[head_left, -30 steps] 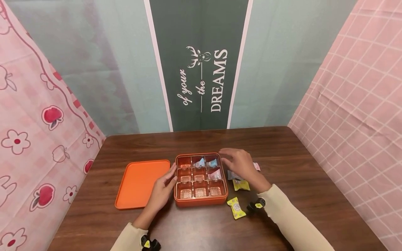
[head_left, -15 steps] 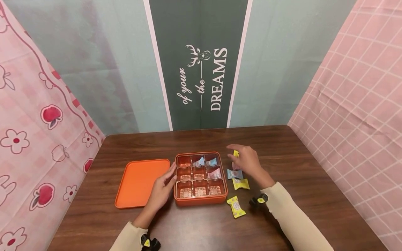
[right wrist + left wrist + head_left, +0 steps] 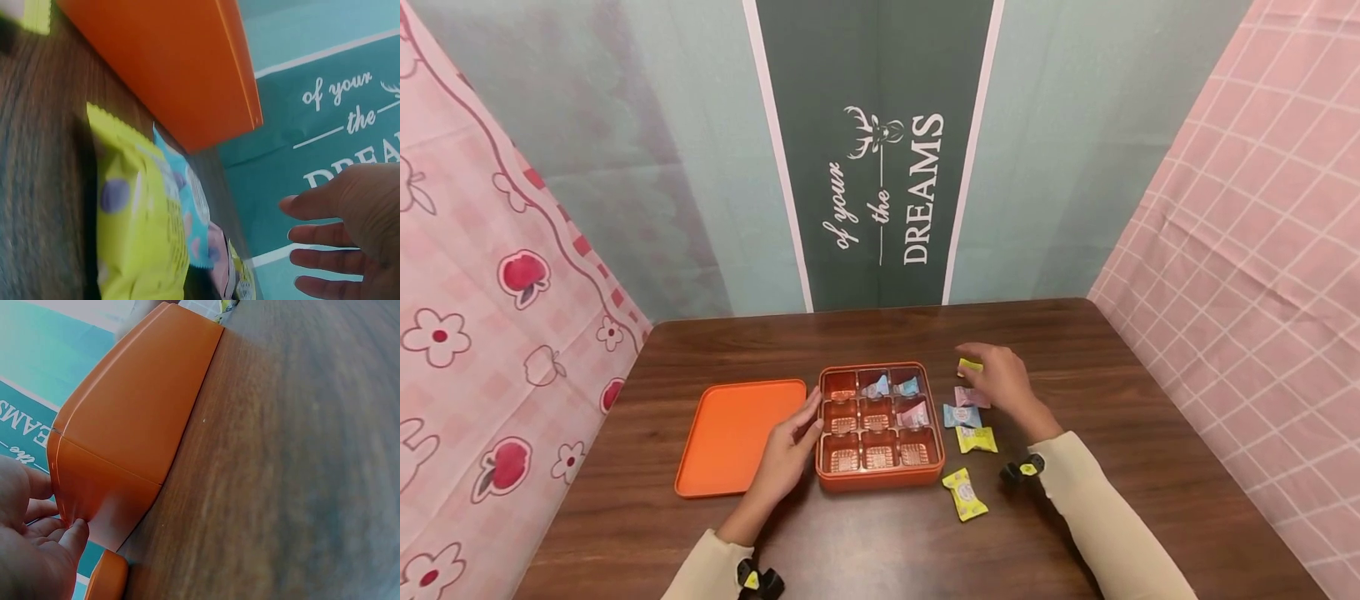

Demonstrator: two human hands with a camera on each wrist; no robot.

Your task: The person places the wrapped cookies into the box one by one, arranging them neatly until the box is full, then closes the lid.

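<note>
An orange box [image 3: 880, 478] with nine-like square compartments stands mid-table. Blue wrapped candies [image 3: 876, 387] lie in two of its back compartments and a pink wrapped candy [image 3: 913, 415] in the middle right one. My left hand [image 3: 790, 450] rests against the box's left side, its thumb and fingertips touching near a corner in the left wrist view. My right hand [image 3: 1000, 379] hovers over a yellow wrapped candy [image 3: 968, 365] right of the box. Its fingers [image 3: 325, 234] are extended and apart, with nothing between them in the right wrist view.
The orange lid [image 3: 737, 437] lies flat left of the box. Right of the box lie a pink candy [image 3: 972, 397], a blue candy [image 3: 962, 417], a yellow candy [image 3: 976, 439] and a nearer yellow candy [image 3: 964, 495]. Cloth hangings [image 3: 1247, 250] enclose the wooden table [image 3: 865, 550].
My right hand has moved right, away from the box's back right corner to the far yellow candy, uncovering the pink and blue candies. My left hand stays at the box.
</note>
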